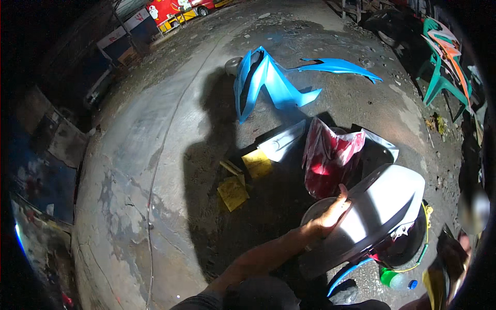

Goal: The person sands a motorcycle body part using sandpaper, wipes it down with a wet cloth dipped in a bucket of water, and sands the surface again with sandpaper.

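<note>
My left hand reaches in from the lower edge and grips the left edge of a pale grey-white vehicle body panel, thumb pointing up. The panel is tilted over a dark round tub with a yellow-green cord at its rim. My right hand does not show clearly. Just beyond the panel stands a red fairing piece smeared with whitish residue. White panel pieces lie at its sides. Below the tub lies a clear bottle with a green label and blue cap.
Yellow sheets lie on the concrete left of the red piece. Farther off are a blue fairing and a long blue panel. A green plastic chair bearing an orange panel stands far right. A blurred shape shows at the right edge.
</note>
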Demonstrator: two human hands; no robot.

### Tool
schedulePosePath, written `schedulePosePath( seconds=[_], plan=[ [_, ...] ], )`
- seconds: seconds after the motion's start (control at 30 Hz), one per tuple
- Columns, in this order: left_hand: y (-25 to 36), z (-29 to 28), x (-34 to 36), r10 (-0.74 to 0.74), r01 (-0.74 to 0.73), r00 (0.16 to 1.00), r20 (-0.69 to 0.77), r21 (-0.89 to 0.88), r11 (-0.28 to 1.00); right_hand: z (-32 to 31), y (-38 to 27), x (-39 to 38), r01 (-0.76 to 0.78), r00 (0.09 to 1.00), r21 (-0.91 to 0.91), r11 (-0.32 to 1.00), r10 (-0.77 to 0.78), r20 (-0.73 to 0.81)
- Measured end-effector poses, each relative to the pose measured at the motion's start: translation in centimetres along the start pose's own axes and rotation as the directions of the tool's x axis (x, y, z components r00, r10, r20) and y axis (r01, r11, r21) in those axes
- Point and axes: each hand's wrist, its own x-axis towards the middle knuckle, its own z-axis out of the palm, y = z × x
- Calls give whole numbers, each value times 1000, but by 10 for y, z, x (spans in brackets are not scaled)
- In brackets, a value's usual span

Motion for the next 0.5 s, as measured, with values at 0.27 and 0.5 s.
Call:
schedulePosePath(
  seconds=[0.27,0.5],
  plan=[
    [3,-4,4,325,-396,915,238,680,617,-19,-17,-65,-60,996,-58,997,56,-68],
    [6,0,4,11,6,975,223,-79,997,-22,-28,-79,-47,999,-88,995,44,-27]
  ],
)
